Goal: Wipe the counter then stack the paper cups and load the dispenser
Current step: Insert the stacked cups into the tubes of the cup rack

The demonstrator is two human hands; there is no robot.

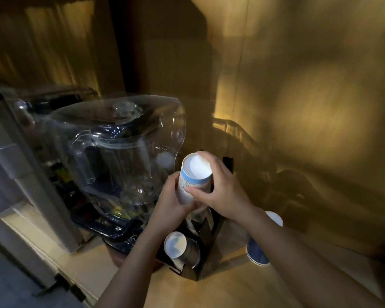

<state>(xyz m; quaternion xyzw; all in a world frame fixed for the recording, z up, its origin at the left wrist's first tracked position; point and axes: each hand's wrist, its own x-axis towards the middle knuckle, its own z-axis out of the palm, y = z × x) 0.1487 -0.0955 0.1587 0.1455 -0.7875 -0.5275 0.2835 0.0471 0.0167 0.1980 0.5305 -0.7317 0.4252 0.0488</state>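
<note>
Left of your grip stands the clear plastic blender jug (120, 152) on its dark base, close enough to knock. Your left hand (172, 204) wraps the lower wall of the white paper-cup stack with a blue band (192, 176); your right hand (223, 192) pinches its upper wall, thumb across the front, fingers behind the rim. Both hands are closed on the stack, which tilts bottom-up over the black cardboard cup dispenser (206, 247). Below your grip, a white cup (176, 244) protrudes from the dispenser's outlet. Keep the stack aligned with the dispenser's top opening and lower it gently. Right of your grip, a dark blue paper cup (257, 252) lies on the wooden counter (231, 290), probably next.
</note>
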